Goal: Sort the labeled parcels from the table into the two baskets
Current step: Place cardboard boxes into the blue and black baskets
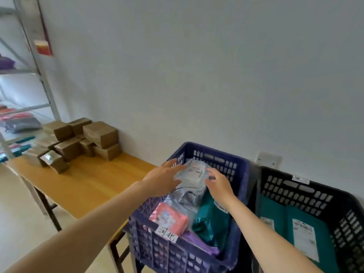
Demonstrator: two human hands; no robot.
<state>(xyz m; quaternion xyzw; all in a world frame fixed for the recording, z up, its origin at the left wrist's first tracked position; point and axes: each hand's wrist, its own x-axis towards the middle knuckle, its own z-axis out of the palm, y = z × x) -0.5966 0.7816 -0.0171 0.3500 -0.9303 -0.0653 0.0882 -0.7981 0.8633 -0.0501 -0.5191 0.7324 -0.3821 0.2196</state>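
Frankly, I am pressing the grey parcel (194, 172) between my straight-fingered left hand (164, 180) and right hand (219, 187), so it is risking sliding off the heap in the blue basket (214, 157).

We cannot read blurred label (195, 171) on grey parcel (197, 181). Black basket (295, 184) runs off right edge; purple parcel (199, 245) mostly buried; shelf rack (49, 91) cut at left.

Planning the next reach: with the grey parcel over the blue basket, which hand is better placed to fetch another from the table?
Probably left. The left hand rests on the parcel at its table side, nearest the table and boxes; the right hand sits opposite, toward the black basket.
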